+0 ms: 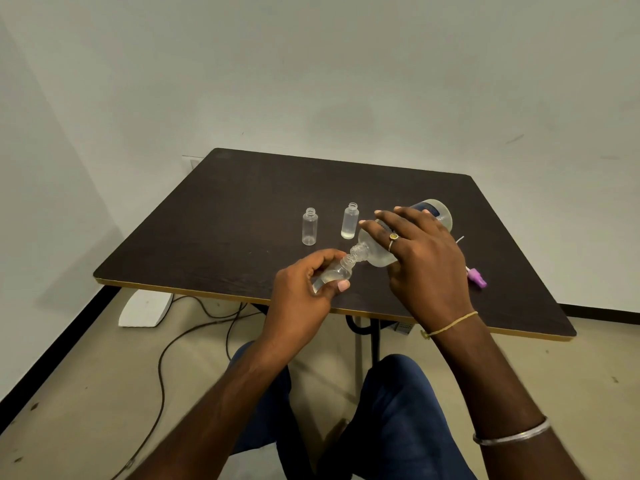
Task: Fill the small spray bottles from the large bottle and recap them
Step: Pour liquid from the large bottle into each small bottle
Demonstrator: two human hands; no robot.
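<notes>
My right hand [420, 261] grips the large clear bottle [437, 213], tipped down to the left with its threaded neck against the mouth of a small clear bottle [333, 274]. My left hand [304, 289] holds that small bottle tilted, with clear liquid in it, above the near edge of the dark table [221, 209]. Two more small uncapped bottles stand upright behind: the left one [309, 226] looks empty, the right one [349, 221] has a little liquid at the bottom.
A purple spray cap [477, 277] with a white tube lies on the table right of my right hand. Under the table are black cables [162, 358], a white object [145, 308] on the floor, and my knees in blue trousers.
</notes>
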